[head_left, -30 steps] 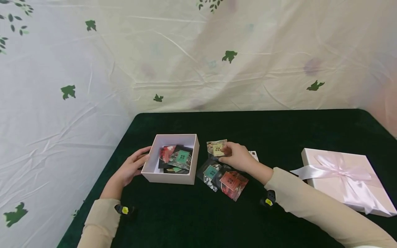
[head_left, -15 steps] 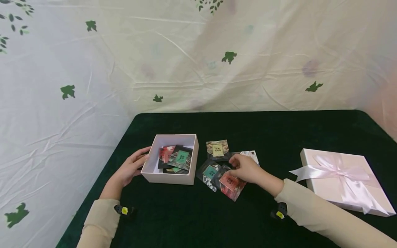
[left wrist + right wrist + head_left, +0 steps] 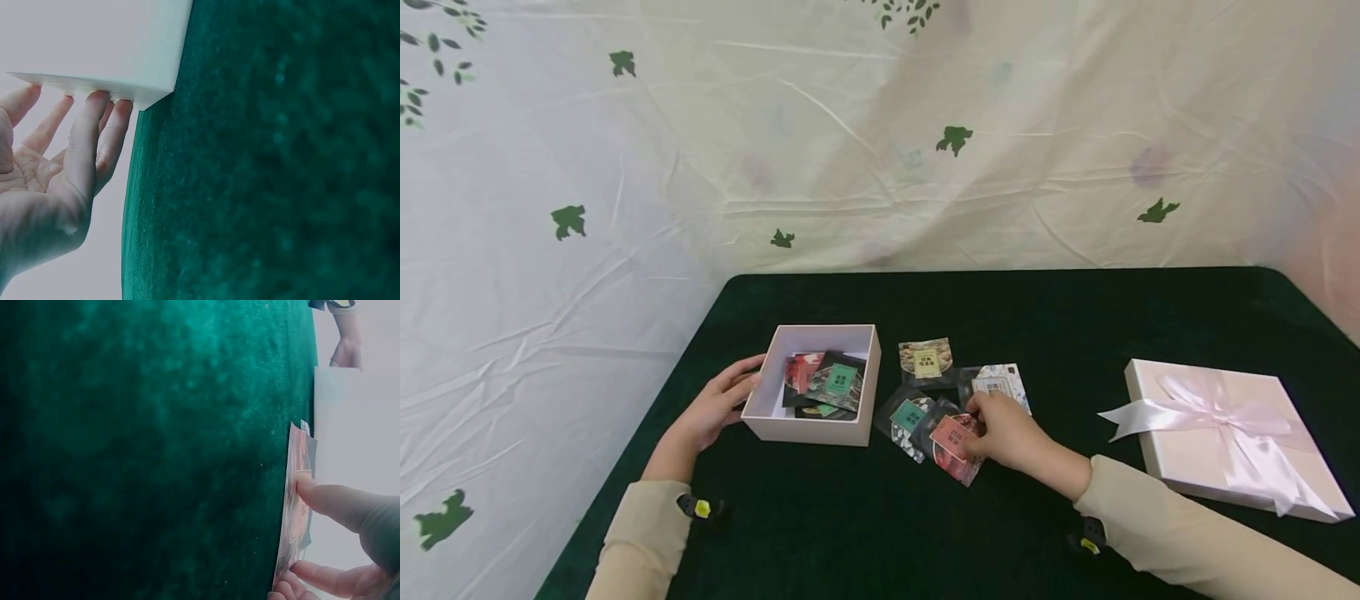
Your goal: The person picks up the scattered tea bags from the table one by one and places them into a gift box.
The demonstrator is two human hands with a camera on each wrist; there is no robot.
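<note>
My left hand (image 3: 711, 408) rests its fingertips against the left side of an open pale pink box (image 3: 808, 432); the left wrist view shows the fingers extended to the box wall (image 3: 106, 44). Several flat dark sachets (image 3: 837, 381) with red and green labels lie inside. Right of the box, my right hand (image 3: 1018, 435) pinches the red-labelled sachet (image 3: 951, 439), its thumb on the printed face and the other fingers at the edge in the right wrist view. Close around it lie a teal-labelled sachet (image 3: 906, 421), a yellow-labelled sachet (image 3: 926, 363) and a white-patterned sachet (image 3: 1011, 382), partly covered by the hand.
A pale pink lid-like box (image 3: 1172, 467) tied with a satin ribbon bow (image 3: 1221, 417) sits on the right of the table. Dark green cloth (image 3: 850, 533) covers the table, and a white leaf-patterned curtain (image 3: 850, 167) hangs behind it.
My right hand has moved from the yellow-labelled sachet toward me and right, onto the red-labelled one, uncovering the white-patterned sachet. The left hand and the box have stayed put.
</note>
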